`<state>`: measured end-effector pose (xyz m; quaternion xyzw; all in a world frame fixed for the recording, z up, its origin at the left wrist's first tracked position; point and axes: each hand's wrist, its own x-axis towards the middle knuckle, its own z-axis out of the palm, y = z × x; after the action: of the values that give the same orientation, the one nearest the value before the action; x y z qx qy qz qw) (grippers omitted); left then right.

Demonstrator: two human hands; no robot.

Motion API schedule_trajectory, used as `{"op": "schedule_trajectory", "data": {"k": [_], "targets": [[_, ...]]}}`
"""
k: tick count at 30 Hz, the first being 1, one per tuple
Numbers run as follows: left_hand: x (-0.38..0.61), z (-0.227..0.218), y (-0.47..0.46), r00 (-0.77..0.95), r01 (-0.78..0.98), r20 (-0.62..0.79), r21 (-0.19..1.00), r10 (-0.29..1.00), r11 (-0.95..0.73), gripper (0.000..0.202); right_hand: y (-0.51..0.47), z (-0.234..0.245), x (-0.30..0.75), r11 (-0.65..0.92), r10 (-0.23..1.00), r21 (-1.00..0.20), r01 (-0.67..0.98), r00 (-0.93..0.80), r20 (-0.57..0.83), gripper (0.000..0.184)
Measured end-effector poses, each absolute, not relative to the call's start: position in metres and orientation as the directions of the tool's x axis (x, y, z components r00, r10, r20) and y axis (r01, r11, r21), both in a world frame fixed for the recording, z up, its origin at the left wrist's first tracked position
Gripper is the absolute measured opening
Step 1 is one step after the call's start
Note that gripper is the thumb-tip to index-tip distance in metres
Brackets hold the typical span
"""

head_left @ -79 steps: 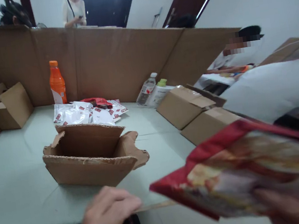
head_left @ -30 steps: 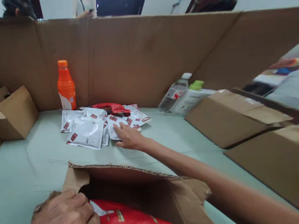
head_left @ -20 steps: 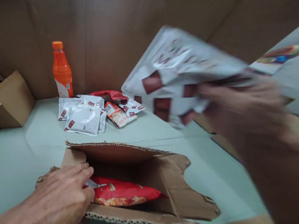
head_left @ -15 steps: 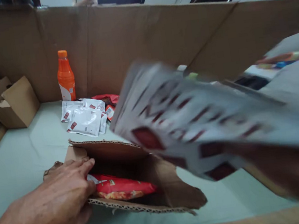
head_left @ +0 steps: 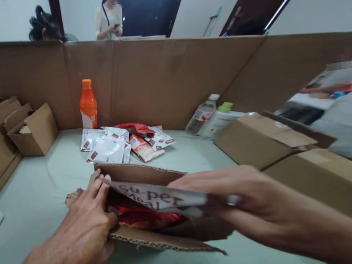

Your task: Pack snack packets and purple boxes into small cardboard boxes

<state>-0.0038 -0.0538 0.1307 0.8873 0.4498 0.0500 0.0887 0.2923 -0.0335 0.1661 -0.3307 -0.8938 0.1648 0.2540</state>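
An open cardboard box [head_left: 152,241] sits in front of me with a red packet [head_left: 142,217] lying inside. My right hand [head_left: 238,202] grips white packets [head_left: 159,197] printed with red letters and holds them flat over the box opening. My left hand [head_left: 84,225] rests on the box's left flap, its fingers closed against the tip of the white packets. Farther back, a pile of white and red packets [head_left: 112,143] lies on the pale green table [head_left: 34,195].
An orange bottle [head_left: 88,104] stands by the cardboard wall [head_left: 162,81]. A clear bottle [head_left: 201,113] and a green-capped one [head_left: 221,114] lie at right, near two closed boxes [head_left: 262,141]. A small open box [head_left: 33,132] and flat cardboard sit left. People are behind the wall and at right.
My right hand took white packets from the far pile, swung them towards me and lowered them onto the box opening. My left hand stayed on the box's left flap.
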Motion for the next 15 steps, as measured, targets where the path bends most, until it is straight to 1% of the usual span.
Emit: {"op": "schedule_trajectory", "data": {"k": [3,5,7,9,11,13,15], "targets": [[-0.008,0.126,-0.056,0.568,0.800,0.060,0.191,0.821,-0.568,0.026,-0.012,0.166,0.255,0.683,0.661,-0.581,0.442,-0.713,0.235,0.040],[-0.012,0.122,-0.059,0.544,0.812,0.086,0.197,0.834,-0.550,0.025,-0.002,0.159,0.246,0.626,0.688,-0.629,0.460,-0.706,0.169,0.040],[-0.016,0.116,-0.062,0.528,0.814,0.113,0.214,0.842,-0.539,0.022,0.002,0.147,0.248,0.555,0.711,-0.644,0.526,-0.702,0.039,0.044],[-0.019,0.111,-0.064,0.520,0.810,0.143,0.231,0.842,-0.540,0.018,0.002,0.135,0.252,0.513,0.715,-0.603,0.611,-0.693,-0.093,0.052],[-0.020,0.109,-0.063,0.522,0.799,0.169,0.245,0.836,-0.549,0.014,0.000,0.127,0.253,0.508,0.719,-0.520,0.687,-0.671,-0.184,0.054],[-0.020,0.111,-0.061,0.542,0.781,0.190,0.247,0.819,-0.574,0.012,-0.001,0.125,0.249,0.503,0.731,-0.444,0.741,-0.640,-0.239,0.046],[-0.018,0.117,-0.058,0.584,0.761,0.169,0.224,0.794,-0.608,0.012,-0.002,0.126,0.241,0.500,0.728,-0.392,0.772,-0.620,-0.293,0.038]]}}
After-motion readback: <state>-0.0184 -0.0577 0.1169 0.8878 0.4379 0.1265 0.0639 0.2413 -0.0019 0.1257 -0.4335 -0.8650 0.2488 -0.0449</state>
